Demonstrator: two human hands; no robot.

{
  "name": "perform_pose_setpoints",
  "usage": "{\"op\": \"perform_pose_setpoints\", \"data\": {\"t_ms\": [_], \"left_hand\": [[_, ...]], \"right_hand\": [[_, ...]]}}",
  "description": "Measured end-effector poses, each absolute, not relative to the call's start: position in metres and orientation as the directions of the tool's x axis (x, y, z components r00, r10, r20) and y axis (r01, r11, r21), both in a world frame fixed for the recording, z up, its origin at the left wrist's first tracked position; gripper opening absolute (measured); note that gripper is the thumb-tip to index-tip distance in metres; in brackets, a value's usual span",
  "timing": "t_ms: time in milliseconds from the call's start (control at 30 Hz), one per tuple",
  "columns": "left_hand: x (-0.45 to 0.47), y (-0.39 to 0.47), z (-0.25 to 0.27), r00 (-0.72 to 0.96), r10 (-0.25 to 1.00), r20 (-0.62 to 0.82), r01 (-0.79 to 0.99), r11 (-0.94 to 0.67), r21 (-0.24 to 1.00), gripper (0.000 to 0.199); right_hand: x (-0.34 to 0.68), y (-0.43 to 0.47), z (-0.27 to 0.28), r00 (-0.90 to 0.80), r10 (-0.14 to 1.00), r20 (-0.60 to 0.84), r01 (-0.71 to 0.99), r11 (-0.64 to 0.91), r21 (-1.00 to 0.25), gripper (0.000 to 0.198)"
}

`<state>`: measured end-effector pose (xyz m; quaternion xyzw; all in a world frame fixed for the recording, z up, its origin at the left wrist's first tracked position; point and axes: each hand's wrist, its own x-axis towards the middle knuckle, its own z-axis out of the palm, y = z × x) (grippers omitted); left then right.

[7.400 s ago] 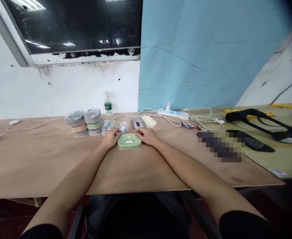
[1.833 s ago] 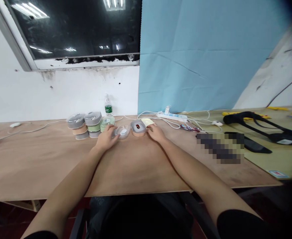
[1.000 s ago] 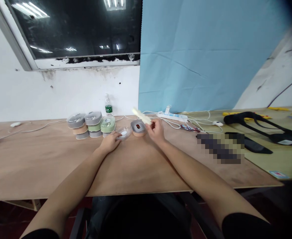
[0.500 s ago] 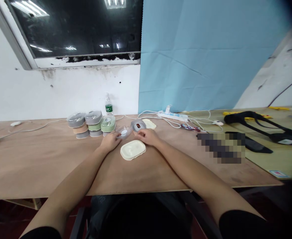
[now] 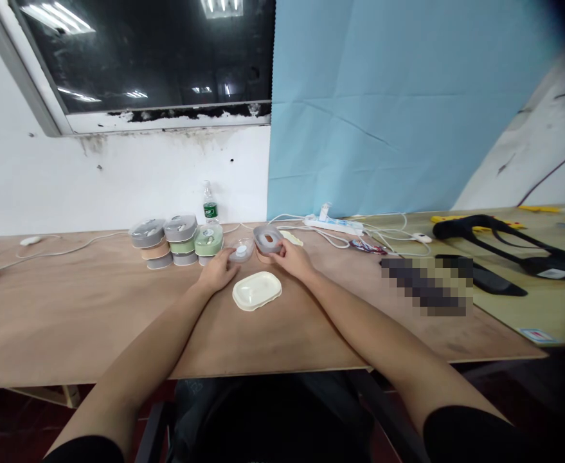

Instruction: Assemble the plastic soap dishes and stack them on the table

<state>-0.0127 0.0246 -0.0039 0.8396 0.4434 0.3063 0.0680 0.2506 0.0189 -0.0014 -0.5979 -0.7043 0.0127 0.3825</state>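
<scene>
My left hand (image 5: 218,270) has its fingers closed at the edge of a clear plastic lid (image 5: 248,246) with a white round centre. Just to the right, my right hand (image 5: 294,258) pinches the near right rim of a small grey container (image 5: 261,233), which has a brown-orange spot in the middle of its floor. Below the grey container shows the side of a peach-coloured one (image 5: 264,258). Nearer to me, a cream rounded tray-like piece (image 5: 257,290) lies on the table between my forearms. A second cream piece (image 5: 292,238) is partly hidden behind my right hand.
Stacked grey, peach and green lidded containers (image 5: 180,246) stand at the left, with a water bottle (image 5: 210,209) behind them. A white power strip (image 5: 334,224) and cables run along the wall. Black gear (image 5: 499,238) lies on the right-hand table (image 5: 499,318).
My right hand has raised the grey container a little, and the peach one now shows beneath it. The clear lid and my left fingers have shifted slightly.
</scene>
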Motion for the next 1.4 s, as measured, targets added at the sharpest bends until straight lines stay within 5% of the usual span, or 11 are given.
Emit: {"op": "perform_pose_setpoints", "data": {"t_ms": [167,367,600,733,967,1200,1400], "left_hand": [[-0.018,0.02,-0.002,0.44,0.746,0.5,0.644,-0.651,0.402,0.059],[-0.018,0.016,0.003,0.355,0.685,0.636,0.594,-0.691,0.412,0.078],[-0.019,0.005,0.015,0.271,0.702,0.658,0.602,-0.657,0.454,0.06],[-0.017,0.0,0.018,0.182,0.724,0.666,0.626,-0.607,0.489,0.051],[-0.019,-0.002,0.018,0.216,0.644,0.734,0.515,-0.714,0.474,0.064],[-0.021,-0.017,0.032,0.434,0.704,0.562,0.564,-0.699,0.44,0.075],[-0.015,-0.014,0.03,0.471,0.776,0.42,0.573,-0.631,0.523,0.056]], "right_hand": [[0.249,0.014,0.001,0.04,0.779,0.626,0.755,0.387,-0.529,0.033],[0.239,0.0,0.003,-0.167,0.687,0.707,0.663,0.609,-0.435,0.042],[0.237,-0.003,0.003,-0.212,0.626,0.751,0.557,0.708,-0.433,0.036],[0.24,-0.002,0.002,-0.182,0.657,0.731,0.575,0.674,-0.463,0.055],[0.242,0.001,0.003,-0.151,0.698,0.7,0.59,0.632,-0.503,0.045],[0.248,0.011,0.002,-0.298,0.838,0.457,0.58,0.539,-0.61,0.069],[0.248,0.01,0.005,-0.273,0.925,0.265,0.68,0.381,-0.626,0.067]]}}
